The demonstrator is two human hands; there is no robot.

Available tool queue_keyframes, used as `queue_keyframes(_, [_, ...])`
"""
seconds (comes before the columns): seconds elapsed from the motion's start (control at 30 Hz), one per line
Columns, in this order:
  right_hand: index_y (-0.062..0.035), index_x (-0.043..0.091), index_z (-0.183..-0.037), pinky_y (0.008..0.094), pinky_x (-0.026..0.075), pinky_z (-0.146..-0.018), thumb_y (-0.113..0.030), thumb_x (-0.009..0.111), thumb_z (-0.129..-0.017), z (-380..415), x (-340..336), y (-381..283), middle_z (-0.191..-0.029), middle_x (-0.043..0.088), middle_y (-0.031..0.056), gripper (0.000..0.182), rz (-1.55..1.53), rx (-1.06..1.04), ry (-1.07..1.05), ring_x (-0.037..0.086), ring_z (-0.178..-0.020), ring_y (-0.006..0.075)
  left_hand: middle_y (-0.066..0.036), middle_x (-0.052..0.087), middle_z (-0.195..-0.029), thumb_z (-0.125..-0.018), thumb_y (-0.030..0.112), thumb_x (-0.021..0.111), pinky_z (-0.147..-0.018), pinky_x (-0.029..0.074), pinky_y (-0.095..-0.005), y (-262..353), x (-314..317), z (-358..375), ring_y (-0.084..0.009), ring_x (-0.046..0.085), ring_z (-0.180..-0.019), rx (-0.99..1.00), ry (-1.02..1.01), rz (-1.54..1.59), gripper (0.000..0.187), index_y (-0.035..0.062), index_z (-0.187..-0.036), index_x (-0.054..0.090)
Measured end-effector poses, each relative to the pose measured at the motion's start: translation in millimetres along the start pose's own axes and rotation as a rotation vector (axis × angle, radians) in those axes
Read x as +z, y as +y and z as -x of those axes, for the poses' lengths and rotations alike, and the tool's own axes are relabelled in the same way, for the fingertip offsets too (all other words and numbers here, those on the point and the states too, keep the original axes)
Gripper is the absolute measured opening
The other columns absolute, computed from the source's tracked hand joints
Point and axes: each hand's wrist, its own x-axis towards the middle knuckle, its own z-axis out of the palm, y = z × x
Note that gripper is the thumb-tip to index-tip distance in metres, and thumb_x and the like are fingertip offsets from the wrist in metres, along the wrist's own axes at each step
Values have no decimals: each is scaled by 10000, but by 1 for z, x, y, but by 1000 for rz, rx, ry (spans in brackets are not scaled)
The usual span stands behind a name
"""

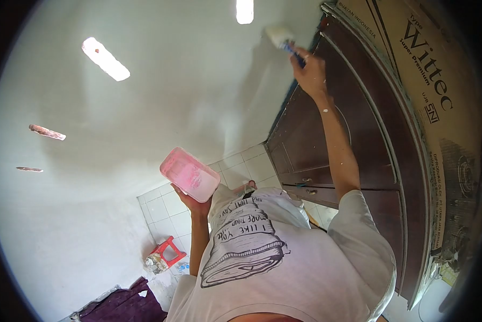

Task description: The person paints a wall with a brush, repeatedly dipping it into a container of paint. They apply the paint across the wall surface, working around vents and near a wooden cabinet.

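Observation:
My right hand (309,74) is closed around the blue handle of a paintbrush (280,37), held up at the wall. The brush's pale, wide bristles lie against or very near the white wall (198,70), close to the cabinet's edge. Lower down, my left hand (194,203) supports a pink plastic tub (190,173) from beneath and the side. Whitish paint covers part of the tub's inside. Small white specks mark my right forearm.
A dark brown wooden cabinet (327,139) stands at the right, with a large cardboard box (418,70) on it. Below are a red stool (171,251), a purple cloth (123,303) and a tiled floor (168,217). Bright slots (106,59) pierce the wall.

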Motion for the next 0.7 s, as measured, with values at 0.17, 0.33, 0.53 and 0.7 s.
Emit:
queue_keyframes(0.17, [-42, 678, -1208, 395, 547, -805, -113, 649, -913, 22, 46, 5, -1082, 687, 241, 305, -36, 10, 196, 676, -982, 402, -46, 578, -1300, -951, 681, 417, -891, 547, -562, -2, 3, -6, -315, 587, -1166, 67, 11, -17, 670, 191, -1408, 450])
queue_keyframes(0.33, [-84, 684, -1178, 474, 544, -739, -107, 629, -889, 138, 139, 106, -983, 686, 239, 296, 163, 197, -198, 671, -844, 415, -33, 558, -1324, -962, 676, 402, -932, 536, -530, 2, 10, -4, -285, 572, -1197, 97, -13, -25, 660, 196, -1414, 441])
queue_keyframes(0.53, [-37, 704, -1124, 437, 543, -764, -138, 651, -893, 110, 101, 71, -989, 700, 245, 257, 154, 301, -389, 681, -935, 411, -31, 531, -1373, -957, 681, 409, -993, 499, -530, 12, 6, -2, -280, 540, -1244, 106, -27, -61, 677, 204, -1438, 422])
queue_keyframes(0.7, [-29, 651, -1214, 442, 541, -738, -66, 616, -917, 61, 73, 9, -1017, 679, 229, 301, -27, -36, 228, 667, -898, 400, -29, 529, -1382, -948, 684, 429, -1014, 483, -538, 12, 0, 3, -285, 534, -1256, 71, 5, -49, 690, 211, -1451, 414])
